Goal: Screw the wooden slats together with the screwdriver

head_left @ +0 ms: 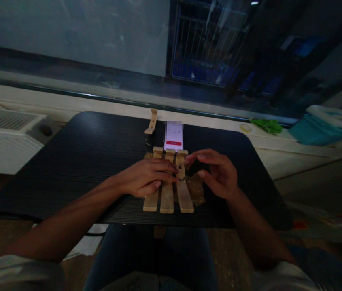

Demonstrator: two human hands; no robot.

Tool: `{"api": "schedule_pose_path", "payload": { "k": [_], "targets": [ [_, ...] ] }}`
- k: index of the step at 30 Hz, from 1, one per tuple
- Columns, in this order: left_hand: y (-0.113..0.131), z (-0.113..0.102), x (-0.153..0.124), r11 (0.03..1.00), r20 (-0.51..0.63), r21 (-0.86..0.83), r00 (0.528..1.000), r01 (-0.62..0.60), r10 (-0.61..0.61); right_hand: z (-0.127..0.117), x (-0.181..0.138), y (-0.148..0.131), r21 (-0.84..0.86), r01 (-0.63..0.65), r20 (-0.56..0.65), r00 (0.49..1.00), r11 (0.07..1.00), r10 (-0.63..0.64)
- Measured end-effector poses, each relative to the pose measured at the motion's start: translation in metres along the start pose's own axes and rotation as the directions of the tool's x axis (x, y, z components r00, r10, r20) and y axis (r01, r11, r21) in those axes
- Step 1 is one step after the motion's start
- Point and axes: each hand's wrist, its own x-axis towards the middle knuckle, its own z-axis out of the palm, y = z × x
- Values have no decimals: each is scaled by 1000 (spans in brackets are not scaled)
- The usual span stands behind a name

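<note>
Three pale wooden slats lie side by side on a dark table, reaching to its near edge. My left hand lies flat across them, fingers stretched to the right, pressing them down. My right hand hovers just right of the slats, fingers curled, with fingertips at the top of the right slat; nothing I can make out is in it. A brown rough sheet lies under the slats on the right.
A lit phone lies just beyond the slats. A loose curved wooden piece rests near the table's far edge. A white radiator stands left. Green and teal cloths lie on the sill at right.
</note>
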Motion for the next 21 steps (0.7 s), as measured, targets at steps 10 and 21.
{"api": "schedule_pose_path", "payload": {
  "k": [10,21],
  "targets": [
    [-1,1,-1,1000,-13,17,1000,-11,11,2,-6,0,32,-109,-43,993,993,111],
    [-1,1,-1,1000,-8,4,1000,-9,9,3,-1,4,-46,-54,-98,994,998,49]
  ]
}}
